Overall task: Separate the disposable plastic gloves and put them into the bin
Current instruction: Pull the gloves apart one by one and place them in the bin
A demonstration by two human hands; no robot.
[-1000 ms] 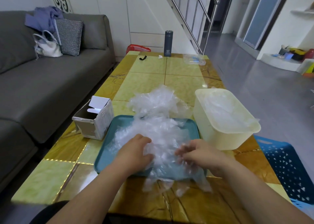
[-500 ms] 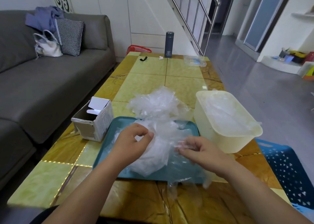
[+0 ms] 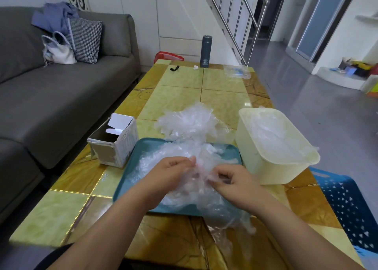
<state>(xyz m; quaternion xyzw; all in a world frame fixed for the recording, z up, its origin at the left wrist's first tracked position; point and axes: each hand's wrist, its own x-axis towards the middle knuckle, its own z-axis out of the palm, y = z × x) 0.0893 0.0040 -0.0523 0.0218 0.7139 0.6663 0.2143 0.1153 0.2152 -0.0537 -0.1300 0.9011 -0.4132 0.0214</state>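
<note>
Plastic gloves [image 3: 189, 127] pinched; left hand [image 3: 166, 174], right hand [image 3: 232, 180] now closer.

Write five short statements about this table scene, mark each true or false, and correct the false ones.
1. The left hand and the right hand both pinch clear plastic gloves over the teal tray. True.
2. The cream bin already holds some clear plastic. True.
3. The bin stands to the left of the tray. False: it stands to the tray's right.
4. The cardboard box sits open beside the tray's left edge. True.
5. The dark flask lies on its side. False: the flask stands upright at the far end of the table.
</note>
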